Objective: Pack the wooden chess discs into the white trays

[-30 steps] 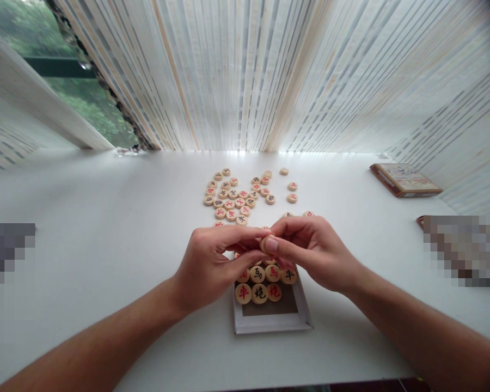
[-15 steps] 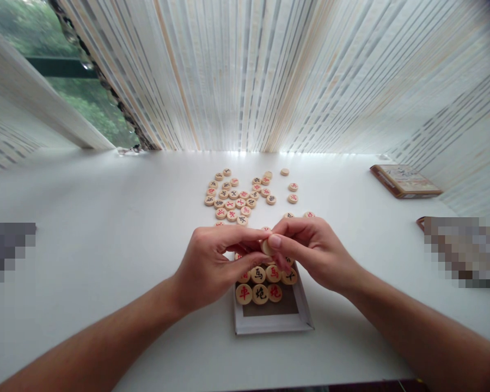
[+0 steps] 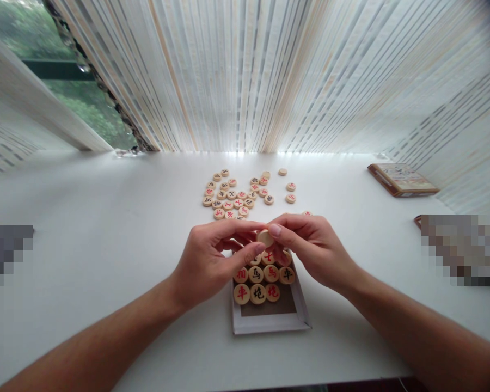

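Both hands meet above a shallow white box [image 3: 300, 318] that holds rows of round wooden chess discs [image 3: 257, 293] with red and black characters. My left hand [image 3: 212, 261] and my right hand [image 3: 310, 247] pinch one plain-faced wooden disc [image 3: 265, 237] together between their fingertips, a little above the box. The far end of the box is hidden behind the hands. A loose group of similar discs [image 3: 237, 197] lies on the white table [image 3: 106, 245] beyond the hands.
A brown-edged flat box [image 3: 402, 179] lies at the right rear of the table. Blurred patches sit at the left edge [image 3: 6, 250] and the right edge [image 3: 463, 247]. Striped blinds [image 3: 269, 71] hang behind the table, with a window at the upper left.
The hands have risen slightly over the box, still pinching the disc. More of the discs in the box now show below the fingers.
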`<act>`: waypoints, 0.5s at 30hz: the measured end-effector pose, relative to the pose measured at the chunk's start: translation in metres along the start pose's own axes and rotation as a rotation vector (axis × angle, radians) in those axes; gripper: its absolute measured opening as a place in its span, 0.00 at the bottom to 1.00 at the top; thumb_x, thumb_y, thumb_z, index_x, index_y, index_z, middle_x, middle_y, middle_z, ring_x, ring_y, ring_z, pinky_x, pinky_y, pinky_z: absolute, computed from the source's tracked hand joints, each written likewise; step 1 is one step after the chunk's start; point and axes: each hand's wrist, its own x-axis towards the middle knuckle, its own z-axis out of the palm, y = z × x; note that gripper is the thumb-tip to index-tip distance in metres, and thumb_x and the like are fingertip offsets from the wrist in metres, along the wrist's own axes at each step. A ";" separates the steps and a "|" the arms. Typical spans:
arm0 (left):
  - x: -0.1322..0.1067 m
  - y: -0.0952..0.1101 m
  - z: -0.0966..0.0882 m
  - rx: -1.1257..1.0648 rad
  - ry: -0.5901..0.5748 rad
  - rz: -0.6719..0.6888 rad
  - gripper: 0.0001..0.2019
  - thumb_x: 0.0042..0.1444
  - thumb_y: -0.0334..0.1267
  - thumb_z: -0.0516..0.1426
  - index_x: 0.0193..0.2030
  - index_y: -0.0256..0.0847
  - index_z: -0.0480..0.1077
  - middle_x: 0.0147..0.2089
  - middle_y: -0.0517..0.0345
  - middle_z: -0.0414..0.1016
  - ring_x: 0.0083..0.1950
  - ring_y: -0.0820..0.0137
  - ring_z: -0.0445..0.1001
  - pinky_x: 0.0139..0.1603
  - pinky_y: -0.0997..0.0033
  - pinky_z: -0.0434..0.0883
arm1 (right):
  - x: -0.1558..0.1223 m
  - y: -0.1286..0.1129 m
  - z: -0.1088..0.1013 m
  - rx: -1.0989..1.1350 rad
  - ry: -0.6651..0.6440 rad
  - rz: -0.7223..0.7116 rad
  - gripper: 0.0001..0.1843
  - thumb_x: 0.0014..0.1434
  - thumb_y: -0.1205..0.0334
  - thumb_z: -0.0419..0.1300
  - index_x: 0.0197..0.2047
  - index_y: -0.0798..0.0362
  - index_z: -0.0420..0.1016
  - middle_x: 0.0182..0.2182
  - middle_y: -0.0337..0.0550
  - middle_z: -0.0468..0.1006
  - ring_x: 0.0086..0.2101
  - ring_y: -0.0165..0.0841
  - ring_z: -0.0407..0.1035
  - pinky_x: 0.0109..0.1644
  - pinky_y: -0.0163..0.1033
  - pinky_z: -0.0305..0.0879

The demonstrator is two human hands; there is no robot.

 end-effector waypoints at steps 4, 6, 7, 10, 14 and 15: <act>0.001 -0.001 0.001 0.057 0.070 0.035 0.09 0.59 0.30 0.70 0.47 0.37 0.84 0.39 0.54 0.88 0.37 0.69 0.86 0.38 0.74 0.86 | 0.001 -0.001 0.001 -0.090 0.041 -0.072 0.13 0.68 0.53 0.68 0.41 0.53 0.89 0.23 0.39 0.79 0.25 0.29 0.70 0.29 0.34 0.68; 0.002 -0.002 0.000 0.129 0.086 0.068 0.08 0.59 0.30 0.70 0.45 0.38 0.84 0.39 0.55 0.88 0.36 0.70 0.85 0.39 0.74 0.85 | 0.001 0.001 0.001 -0.128 0.040 -0.088 0.11 0.68 0.55 0.69 0.43 0.52 0.90 0.26 0.40 0.82 0.28 0.31 0.74 0.32 0.35 0.71; 0.002 -0.003 -0.001 0.163 0.092 0.092 0.06 0.59 0.30 0.70 0.44 0.38 0.84 0.39 0.55 0.87 0.36 0.70 0.85 0.39 0.74 0.85 | 0.001 0.002 0.001 -0.138 0.040 -0.087 0.10 0.67 0.56 0.70 0.44 0.51 0.90 0.28 0.42 0.84 0.30 0.32 0.76 0.34 0.35 0.73; 0.001 -0.003 -0.005 0.251 0.079 0.196 0.03 0.60 0.28 0.69 0.41 0.38 0.83 0.39 0.54 0.87 0.39 0.69 0.85 0.41 0.72 0.84 | 0.000 0.007 0.000 -0.119 0.047 -0.052 0.10 0.63 0.57 0.73 0.46 0.51 0.90 0.38 0.46 0.89 0.36 0.36 0.81 0.39 0.38 0.76; 0.001 -0.002 -0.007 0.355 0.053 0.325 0.05 0.61 0.26 0.68 0.40 0.40 0.83 0.41 0.54 0.87 0.42 0.68 0.85 0.46 0.69 0.82 | -0.001 0.011 -0.001 -0.103 0.034 -0.026 0.14 0.57 0.57 0.78 0.46 0.51 0.91 0.39 0.48 0.89 0.34 0.36 0.80 0.34 0.38 0.75; 0.001 -0.002 -0.007 0.374 0.058 0.341 0.06 0.61 0.25 0.68 0.40 0.40 0.82 0.41 0.54 0.87 0.42 0.68 0.85 0.47 0.68 0.82 | -0.001 0.011 -0.001 -0.102 0.032 -0.025 0.15 0.56 0.57 0.79 0.46 0.51 0.91 0.38 0.48 0.89 0.33 0.36 0.79 0.33 0.38 0.75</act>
